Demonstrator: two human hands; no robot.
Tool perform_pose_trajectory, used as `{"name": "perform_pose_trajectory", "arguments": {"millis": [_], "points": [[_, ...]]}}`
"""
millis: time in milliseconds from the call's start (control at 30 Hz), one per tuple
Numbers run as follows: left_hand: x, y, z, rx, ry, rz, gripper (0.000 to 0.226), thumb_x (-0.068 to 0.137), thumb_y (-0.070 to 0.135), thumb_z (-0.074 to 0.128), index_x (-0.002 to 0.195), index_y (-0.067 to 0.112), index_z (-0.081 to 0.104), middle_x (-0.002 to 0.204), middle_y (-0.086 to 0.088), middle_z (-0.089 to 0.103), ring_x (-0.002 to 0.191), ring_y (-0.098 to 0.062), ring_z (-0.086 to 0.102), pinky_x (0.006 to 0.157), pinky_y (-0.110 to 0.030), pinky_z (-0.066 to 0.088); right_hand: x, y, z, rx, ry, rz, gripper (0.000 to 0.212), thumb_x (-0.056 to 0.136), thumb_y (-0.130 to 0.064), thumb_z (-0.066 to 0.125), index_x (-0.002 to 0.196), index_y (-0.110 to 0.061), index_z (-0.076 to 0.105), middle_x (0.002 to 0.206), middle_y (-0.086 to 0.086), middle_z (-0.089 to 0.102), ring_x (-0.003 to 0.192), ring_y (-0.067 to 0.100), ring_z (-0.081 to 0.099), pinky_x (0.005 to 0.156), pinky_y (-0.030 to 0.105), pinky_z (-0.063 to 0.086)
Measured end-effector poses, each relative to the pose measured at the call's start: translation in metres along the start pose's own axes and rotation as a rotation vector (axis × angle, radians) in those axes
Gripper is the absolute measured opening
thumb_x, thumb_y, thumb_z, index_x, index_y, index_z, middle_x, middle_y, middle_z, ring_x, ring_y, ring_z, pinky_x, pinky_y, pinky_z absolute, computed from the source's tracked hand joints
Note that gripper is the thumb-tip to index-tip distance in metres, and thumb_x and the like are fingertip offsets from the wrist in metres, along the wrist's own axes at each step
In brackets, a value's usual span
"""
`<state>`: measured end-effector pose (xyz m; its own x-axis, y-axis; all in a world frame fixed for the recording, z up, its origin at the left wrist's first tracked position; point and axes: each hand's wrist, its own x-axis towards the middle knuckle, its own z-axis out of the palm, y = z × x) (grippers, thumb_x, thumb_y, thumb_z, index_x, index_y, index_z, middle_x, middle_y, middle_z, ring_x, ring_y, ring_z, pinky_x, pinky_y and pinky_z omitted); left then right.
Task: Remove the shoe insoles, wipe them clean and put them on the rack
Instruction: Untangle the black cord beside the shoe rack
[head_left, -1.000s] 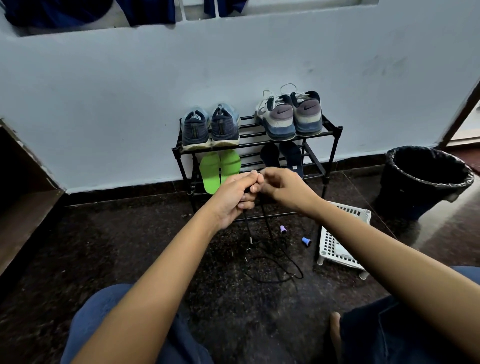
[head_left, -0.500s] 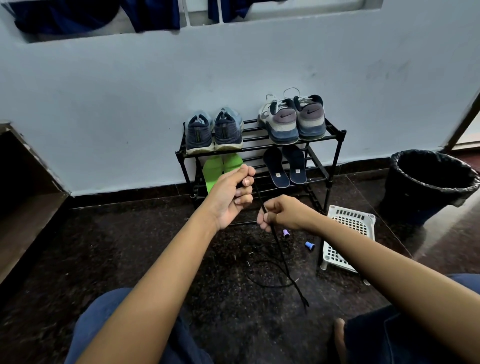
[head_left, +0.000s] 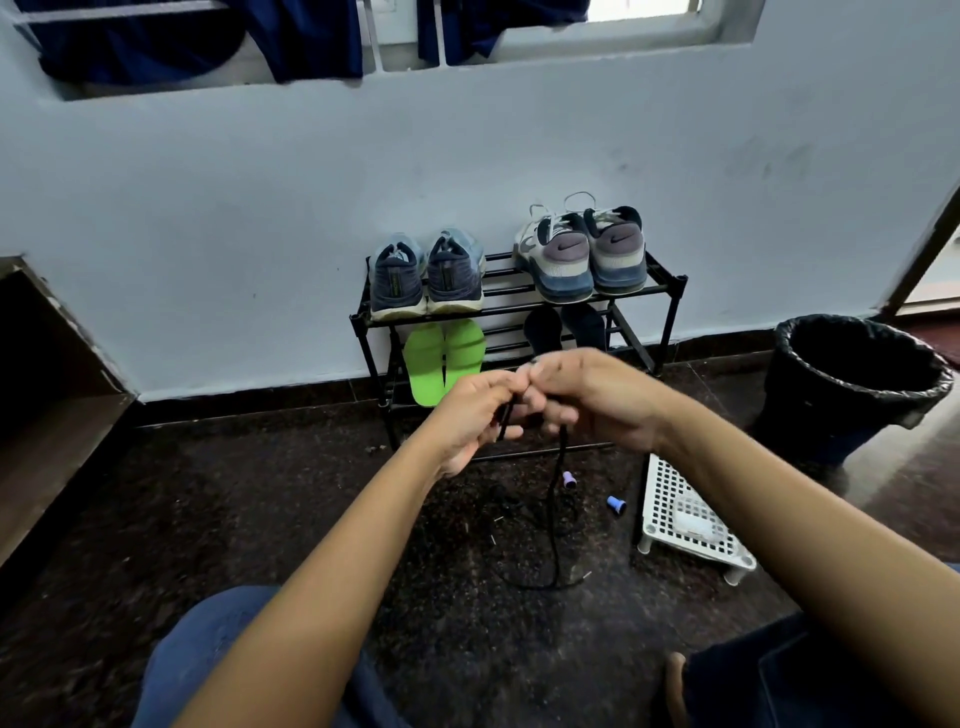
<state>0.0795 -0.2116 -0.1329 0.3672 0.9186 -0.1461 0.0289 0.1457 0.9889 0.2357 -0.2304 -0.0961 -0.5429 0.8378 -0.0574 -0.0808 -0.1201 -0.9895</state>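
Seated on the dark floor (head_left: 260, 493), facing the black rack (head_left: 670, 283) against the wall. Pinching a black cord (head_left: 561, 462) with both hands, left hand (head_left: 475, 418) and right hand (head_left: 597, 400) pressed knuckle to knuckle, fingers curled round it, in front of the lower shelf. Below them, the cord's slack down on the floor in a loose loop. On the lower shelf: green insoles (head_left: 444, 358) at the left, side by side, and dark insoles (head_left: 566, 327) at the right, partly hidden behind the hands. On top: blue-grey shoes (head_left: 426, 278) and white-grey shoes (head_left: 582, 254), heels outward. By the rack's right leg, a purple cap (head_left: 569, 479), a blue cap (head_left: 616, 505), a white perforated tray (head_left: 670, 483) — farther right, a lined black bin (head_left: 852, 410).
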Motion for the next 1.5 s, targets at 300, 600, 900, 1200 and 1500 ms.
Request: {"name": "perform_pose_trajectory", "arguments": {"millis": [300,600,900,1200,1500], "points": [[-0.004,0.000,0.005,0.013,-0.323,-0.133,0.033,0.102,0.013,0.037,0.098,0.008,0.068,0.106,-0.013,0.071,0.106,-0.023,0.067,0.096,-0.044,0.046,-0.001,-0.024,-0.040,0.272,0.314,-0.161,0.023,0.098,-0.008,0.033,0.085,-0.013,0.052,0.060,-0.008,0.049,0.043,0.002,0.036,0.054,0.018,0.043],[-0.009,0.009,0.000,-0.255,-0.348,-0.142,0.038,0.102,0.012,0.035,0.082,0.004,0.067,0.089,-0.019,0.071,0.096,-0.031,0.069,0.086,-0.055,0.051,0.011,0.019,-0.075,-0.728,0.553,0.126,0.024,0.082,-0.025,0.070,0.093,-0.004,0.064,0.088,0.006,0.067,0.081,0.015,0.059,0.078,0.030,0.048],[-0.008,0.019,-0.002,-0.526,-0.126,-0.095,0.030,0.104,0.010,0.033,0.095,-0.003,0.058,0.079,-0.017,0.072,0.069,-0.022,0.073,0.066,-0.039,0.061,0.018,0.050,-0.013,-0.610,0.251,-0.166,0.034,0.071,0.005,0.052,0.096,-0.015,0.061,0.086,-0.001,0.064,0.080,0.008,0.055,0.072,0.022,0.045],[0.001,0.015,-0.010,-0.552,0.027,0.026,0.034,0.105,0.014,0.030,0.099,-0.003,0.059,0.093,-0.016,0.073,0.087,-0.028,0.072,0.073,-0.046,0.059,0.018,0.067,0.024,-0.187,0.248,-0.008,0.028,0.098,0.001,0.035,0.086,-0.008,0.058,0.063,-0.003,0.055,0.045,0.003,0.040,0.044,0.017,0.038],[0.010,0.011,-0.023,-0.507,0.223,0.070,0.034,0.105,0.015,0.032,0.097,0.003,0.062,0.102,-0.014,0.069,0.104,-0.029,0.064,0.076,-0.054,0.055,0.006,0.054,0.035,-0.371,0.029,-0.042,0.026,0.102,-0.013,0.035,0.088,-0.011,0.056,0.063,-0.009,0.054,0.046,0.007,0.034,0.043,0.021,0.027]]}}
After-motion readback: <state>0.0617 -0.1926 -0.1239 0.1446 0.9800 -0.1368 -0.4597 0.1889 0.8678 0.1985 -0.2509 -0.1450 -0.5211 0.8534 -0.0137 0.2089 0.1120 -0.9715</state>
